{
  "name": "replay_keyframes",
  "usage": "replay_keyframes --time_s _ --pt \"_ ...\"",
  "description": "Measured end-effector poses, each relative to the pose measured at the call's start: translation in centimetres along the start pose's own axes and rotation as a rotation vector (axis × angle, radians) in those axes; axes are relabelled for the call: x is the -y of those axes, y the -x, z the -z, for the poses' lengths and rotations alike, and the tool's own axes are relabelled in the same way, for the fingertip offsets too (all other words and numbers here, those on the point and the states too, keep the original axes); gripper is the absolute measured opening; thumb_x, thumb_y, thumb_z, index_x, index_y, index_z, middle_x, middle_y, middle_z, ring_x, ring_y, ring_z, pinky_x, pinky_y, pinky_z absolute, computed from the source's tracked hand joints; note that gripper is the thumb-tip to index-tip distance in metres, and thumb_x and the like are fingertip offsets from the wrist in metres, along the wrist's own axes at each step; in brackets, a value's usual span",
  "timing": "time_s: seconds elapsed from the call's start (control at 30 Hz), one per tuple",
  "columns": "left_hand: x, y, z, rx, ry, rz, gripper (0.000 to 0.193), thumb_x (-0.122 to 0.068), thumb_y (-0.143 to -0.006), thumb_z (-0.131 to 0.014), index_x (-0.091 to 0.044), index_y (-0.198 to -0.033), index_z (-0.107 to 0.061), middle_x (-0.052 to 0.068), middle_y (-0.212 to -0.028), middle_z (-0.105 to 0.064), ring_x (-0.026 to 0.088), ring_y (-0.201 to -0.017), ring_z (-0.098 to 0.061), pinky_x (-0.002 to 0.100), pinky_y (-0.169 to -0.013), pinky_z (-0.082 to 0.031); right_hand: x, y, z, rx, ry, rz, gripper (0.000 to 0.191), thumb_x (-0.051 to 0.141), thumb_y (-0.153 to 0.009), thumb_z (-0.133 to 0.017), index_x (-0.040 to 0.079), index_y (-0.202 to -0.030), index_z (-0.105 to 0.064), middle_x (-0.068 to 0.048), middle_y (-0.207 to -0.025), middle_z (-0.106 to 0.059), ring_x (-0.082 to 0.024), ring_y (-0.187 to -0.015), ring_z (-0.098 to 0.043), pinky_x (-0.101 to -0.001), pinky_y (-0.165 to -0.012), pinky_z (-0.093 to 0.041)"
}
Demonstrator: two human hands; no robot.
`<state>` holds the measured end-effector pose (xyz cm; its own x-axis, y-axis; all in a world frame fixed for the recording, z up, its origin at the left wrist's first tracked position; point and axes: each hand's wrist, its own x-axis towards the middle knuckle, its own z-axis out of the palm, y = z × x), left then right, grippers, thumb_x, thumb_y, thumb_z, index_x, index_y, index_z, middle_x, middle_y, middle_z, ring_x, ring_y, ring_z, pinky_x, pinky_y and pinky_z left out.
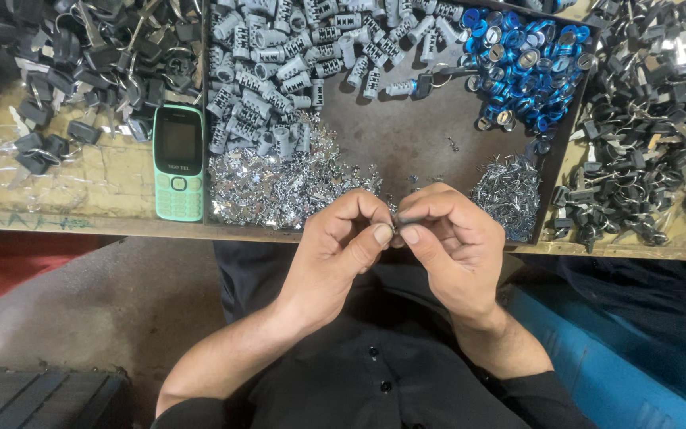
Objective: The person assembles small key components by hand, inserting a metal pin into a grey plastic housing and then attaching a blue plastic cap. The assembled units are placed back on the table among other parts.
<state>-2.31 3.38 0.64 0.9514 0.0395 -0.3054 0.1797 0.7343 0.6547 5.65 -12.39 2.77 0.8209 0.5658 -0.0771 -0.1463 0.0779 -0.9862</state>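
Left hand: fingers curled, thumb and forefinger pinched on a small metal part — it is too small to tell its shape.
Right hand: fingers curled, thumb tip pressed to the same small metal part, meeting the left hand's thumb just in front of the tabletop's near edge.
Small metal part: held between both hands, above the person's lap, just short of the tray.
Tray: dark and shallow, lying on the tabletop straight ahead of the hands.
Grey lock cylinders: heaped in the tray's far left part.
Blue rings: heaped in the tray's far right corner.
Silver stamped pieces: a loose pile at the tray's near left; a smaller pile of thin metal clips at the near right.
Mint-green mobile phone: flat on the tabletop, just beside the tray's left wall.
Black-headed keys: spread to the tray's right — more lie at far left.
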Motion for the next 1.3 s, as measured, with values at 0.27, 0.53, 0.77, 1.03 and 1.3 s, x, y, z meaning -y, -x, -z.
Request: replay_keyframes --time_s 0.27,0.53,0.77,1.03,1.3 --pt "0.5 -0.7 -0.3 -0.018 0.037 0.024 0.006 -0.008 -0.102 -0.063 -0.004 -0.102 -0.059 -0.003 -0.083 -0.052 0.005 -0.072 -0.043 0.023 -0.063 -0.035 4.5 -0.7 7.6 -0.229 1.153 0.067 0.032 0.002 -0.085 -0.082 0.007 -0.116 -0.075 -0.011 -0.108 -0.064 -0.022 -0.091 -0.063 -0.0315 -0.077 -0.049" --pt "1.5 -1.7 -1.5 0.001 -0.016 0.054 0.005 -0.006 -0.103 -0.061 -0.003 -0.102 -0.058 0.001 -0.089 -0.052 0.008 -0.075 -0.045 0.023 -0.065 -0.036 3.3 1.9 12.6 -0.209 1.257 0.129 0.018 -0.002 -0.089 -0.081 0.006 -0.103 -0.073 -0.008 -0.099 -0.069 -0.023 -0.09 -0.069 -0.0306 -0.077 -0.052" --pt "1.6 -1.8 -1.6 0.001 0.01 0.052 0.006 -0.007 -0.102 -0.061 -0.002 -0.101 -0.058 0.003 -0.094 -0.054 0.008 -0.075 -0.047 0.024 -0.065 -0.038 3.8 1.6 15.1 -0.239 1.031 0.028 0.017 -0.004 -0.089 -0.077 0.003 -0.104 -0.074 -0.009 -0.088 -0.067 -0.019 -0.076 -0.064 -0.0304 -0.068 -0.046" --pt "1.6 -1.6 -1.3 0.052 -0.109 0.027 0.006 -0.008 -0.103 -0.062 -0.003 -0.103 -0.059 0.001 -0.092 -0.054 0.008 -0.08 -0.047 0.024 -0.07 -0.039 2.5 1.5 13.7 -0.3 1.008 0.065 0.015 0.002 -0.112 -0.054 0.0 -0.097 -0.057 -0.009 -0.083 -0.058 -0.02 -0.072 -0.055 -0.0306 -0.069 -0.044" --pt "2.3 -1.2 -2.9 -0.003 0.036 0.14 0.005 -0.009 -0.101 -0.063 -0.004 -0.102 -0.061 -0.001 -0.087 -0.056 0.005 -0.072 -0.045 0.021 -0.062 -0.037 1.0 2.4 4.3 -0.046 0.431 0.192 0.009 -0.001 -0.101 -0.063 0.001 -0.106 -0.056 -0.011 -0.105 -0.061 -0.017 -0.087 -0.059 -0.0273 -0.077 -0.051"
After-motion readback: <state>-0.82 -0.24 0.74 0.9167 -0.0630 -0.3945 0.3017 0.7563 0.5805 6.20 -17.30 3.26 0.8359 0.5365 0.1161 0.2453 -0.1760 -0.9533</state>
